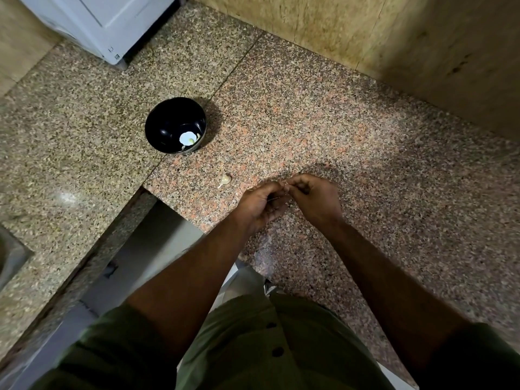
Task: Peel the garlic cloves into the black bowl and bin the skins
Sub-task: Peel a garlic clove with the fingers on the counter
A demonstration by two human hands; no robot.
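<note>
Over the counter (pixel 351 142), near its front edge, head view: my left hand (pixel 260 205) and right hand (pixel 315 197) meet fingertip to fingertip, pinching a clove I can barely see. Light, slick, papery skin; best nipped at the tip. One clove (pixel 226 180) lies between hands and bowl (pixel 175 125), which holds peeled pieces.

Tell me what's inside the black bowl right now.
The black bowl holds a few pale peeled garlic cloves against its near wall. The near rim hides part of the bottom, so an exact count isn't possible.
</note>
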